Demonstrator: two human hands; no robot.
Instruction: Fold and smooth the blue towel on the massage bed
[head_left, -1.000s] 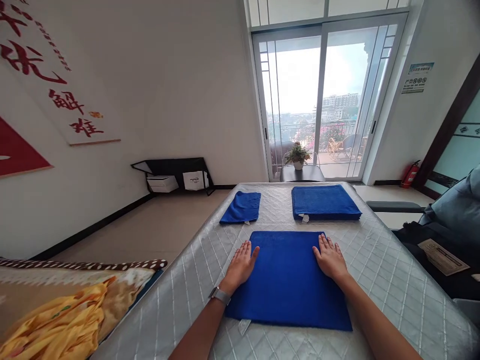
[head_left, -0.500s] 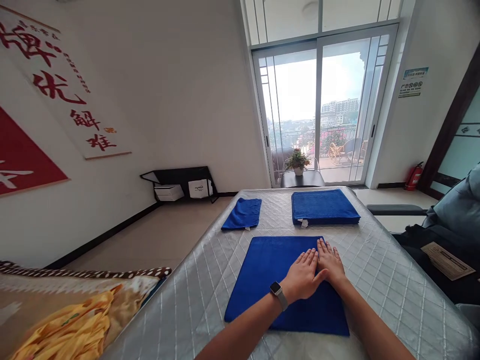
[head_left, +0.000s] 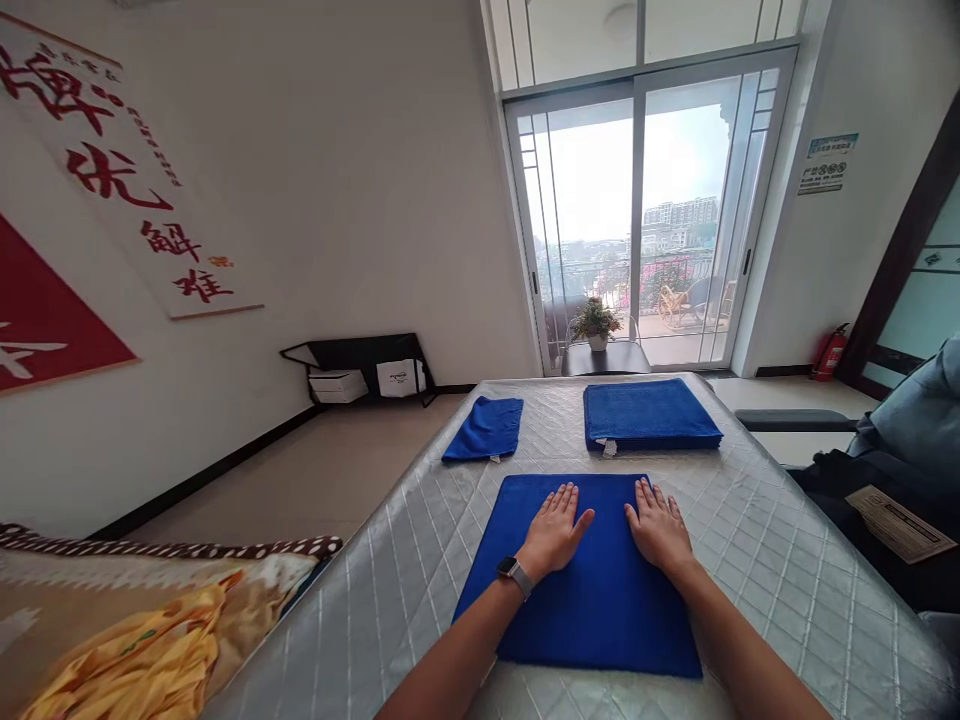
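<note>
A blue towel (head_left: pixel 592 620) lies spread flat on the table, its near edge toward me. My left hand (head_left: pixel 553 530) rests palm down on its left half, thumb out to the side and a watch on the wrist. On the towel's right edge my right hand (head_left: pixel 658 525) lies flat, fingers pointing away from me. A gap of bare towel separates the two hands. Beyond them sit a stack of folded blue towels (head_left: pixel 649 415) with a white tag, and a smaller folded blue cloth (head_left: pixel 486 428) to its left.
A quilted silver cover (head_left: pixel 375 590) spreads over the table. Yellow cloth (head_left: pixel 150 640) lies heaped at lower left. A potted plant (head_left: pixel 596 320) stands on a chair past the far edge. Dark items with a cardboard piece (head_left: pixel 900 522) are at right.
My left hand has slid left across the towel, away from my right hand. My right hand stays at the right edge, its thumb now apart from the left hand.
</note>
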